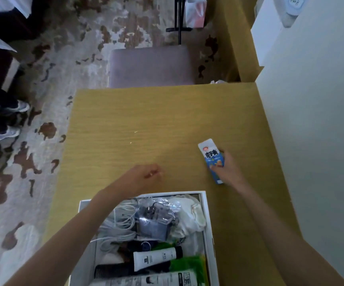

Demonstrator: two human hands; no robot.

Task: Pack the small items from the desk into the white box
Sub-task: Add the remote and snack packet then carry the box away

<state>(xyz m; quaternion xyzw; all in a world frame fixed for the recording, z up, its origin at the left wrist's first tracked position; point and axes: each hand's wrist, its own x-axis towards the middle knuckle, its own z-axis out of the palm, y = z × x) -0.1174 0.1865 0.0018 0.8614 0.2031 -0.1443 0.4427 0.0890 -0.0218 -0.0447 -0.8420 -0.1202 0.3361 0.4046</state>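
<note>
On the wooden desk (138,124), a blue and white snack packet (210,154) lies at the right, and my right hand (225,168) is shut on its near end. My left hand (149,173) hovers over the desk just beyond the white box, fingers curled with nothing in them. The white box (207,219) sits at the near edge, holding a coiled white cable (118,226), a clear plastic bag with dark parts (156,217), white cloth (189,215), a white tube with a black cap (156,258), a dark tube and green packaging.
A grey padded stool (150,67) stands beyond the desk's far edge. A white wall or cabinet (315,141) runs along the desk's right side. On the patterned carpet at the left stand another person's legs and shoes (4,120).
</note>
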